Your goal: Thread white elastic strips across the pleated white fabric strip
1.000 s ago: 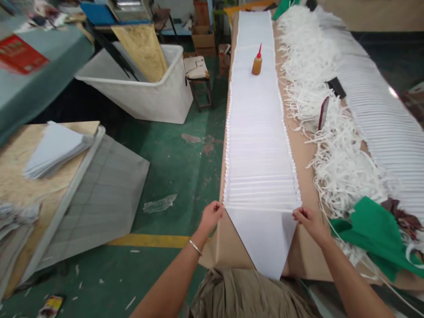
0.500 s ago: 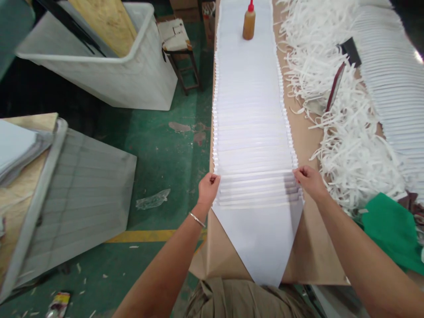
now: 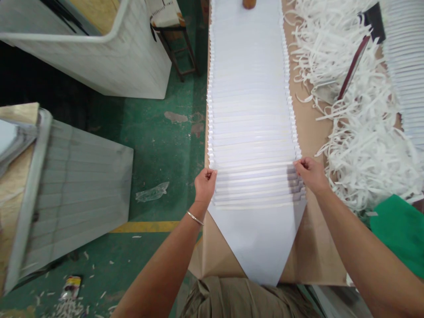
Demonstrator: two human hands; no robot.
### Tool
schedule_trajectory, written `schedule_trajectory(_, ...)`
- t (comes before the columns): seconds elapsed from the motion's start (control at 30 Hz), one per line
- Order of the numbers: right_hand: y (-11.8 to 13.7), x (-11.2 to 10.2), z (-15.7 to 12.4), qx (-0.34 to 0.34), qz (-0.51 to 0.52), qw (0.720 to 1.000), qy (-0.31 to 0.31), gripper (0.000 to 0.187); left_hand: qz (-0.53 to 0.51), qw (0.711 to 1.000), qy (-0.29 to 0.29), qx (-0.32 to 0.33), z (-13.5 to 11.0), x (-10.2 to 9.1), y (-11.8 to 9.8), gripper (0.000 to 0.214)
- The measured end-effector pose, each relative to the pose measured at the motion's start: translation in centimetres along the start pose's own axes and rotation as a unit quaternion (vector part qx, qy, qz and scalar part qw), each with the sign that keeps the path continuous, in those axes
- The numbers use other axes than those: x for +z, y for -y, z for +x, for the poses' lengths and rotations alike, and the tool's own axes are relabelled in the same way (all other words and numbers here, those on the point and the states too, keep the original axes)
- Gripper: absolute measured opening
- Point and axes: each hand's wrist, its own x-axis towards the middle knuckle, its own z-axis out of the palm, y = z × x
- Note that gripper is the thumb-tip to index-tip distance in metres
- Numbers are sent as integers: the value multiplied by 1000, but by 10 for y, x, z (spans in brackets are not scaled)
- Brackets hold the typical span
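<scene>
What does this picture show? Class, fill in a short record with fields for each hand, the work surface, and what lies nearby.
left hand: pinches the left edge of the paper row
right hand: pinches the row's right edge
row: overlapped white sheets running away along the table; nearest sheet ends in a point
right of row: heap of white strips, green cloth
far end: bottle, mostly cut off
floor: green, white tub at left
</scene>
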Motion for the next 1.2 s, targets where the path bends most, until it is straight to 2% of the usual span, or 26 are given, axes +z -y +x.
schedule_trajectory(0.3,-3,6,2,13,20,1000,-15,33,26,1000,-5,7,2,8,0,16)
schedule_trajectory(0.63,17,9,-1,-1,-22,999,-50,28,97,995,-29,9,7,16,5,21)
schedule_trajectory(0.8,9,15,1,-13,-43,997,-59,23,108,994,-34,2,7,17,6,20)
schedule_trajectory(1.2,-9,20,5,-32,-73,995,-62,26,176,984,-20,-33,2,15,-6,15)
